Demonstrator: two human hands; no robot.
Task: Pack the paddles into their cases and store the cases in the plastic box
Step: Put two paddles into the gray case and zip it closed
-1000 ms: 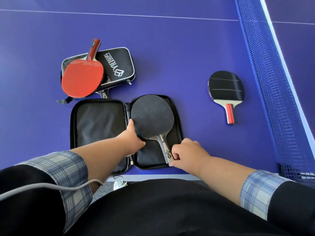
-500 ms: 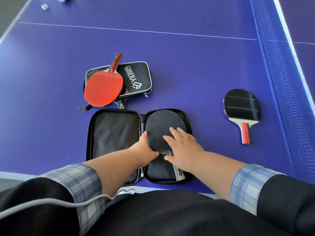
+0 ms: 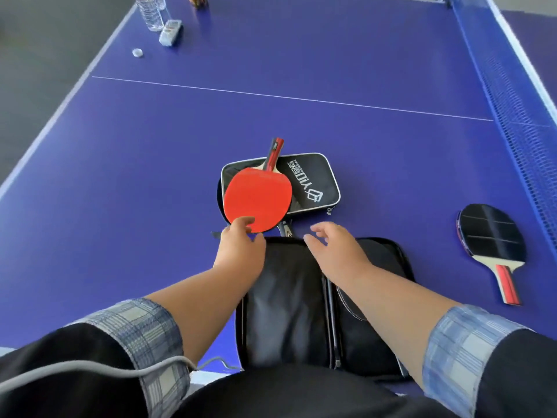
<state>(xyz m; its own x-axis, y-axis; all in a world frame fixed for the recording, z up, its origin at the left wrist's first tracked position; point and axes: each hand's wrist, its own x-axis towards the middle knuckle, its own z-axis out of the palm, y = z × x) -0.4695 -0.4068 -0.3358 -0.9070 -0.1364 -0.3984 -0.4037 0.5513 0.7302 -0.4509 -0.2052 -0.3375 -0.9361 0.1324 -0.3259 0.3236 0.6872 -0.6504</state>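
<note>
An open black case (image 3: 283, 300) lies in front of me. The black paddle (image 3: 346, 309) in its right half is mostly hidden under my right forearm. Beyond it a red paddle (image 3: 259, 194) rests flat on a closed black case (image 3: 313, 182). My left hand (image 3: 241, 248) is at the red paddle's near edge, thumb on the rubber; whether fingers are under the edge is hidden. My right hand (image 3: 334, 245) hovers over the open case's far edge, fingers spread, holding nothing. Another black-faced paddle (image 3: 491, 233) with a red handle lies to the right. No plastic box is in view.
The blue net (image 3: 518, 116) runs along the right side. A water bottle (image 3: 149, 10), a small pack (image 3: 171, 32) and a bottle cap (image 3: 137, 52) sit at the far left corner. The table's left edge (image 3: 60, 107) drops to dark floor.
Both hands left the black paddle in the open case and moved forward. My left hand reached the red paddle's near edge. The view tilted up and shows more of the table.
</note>
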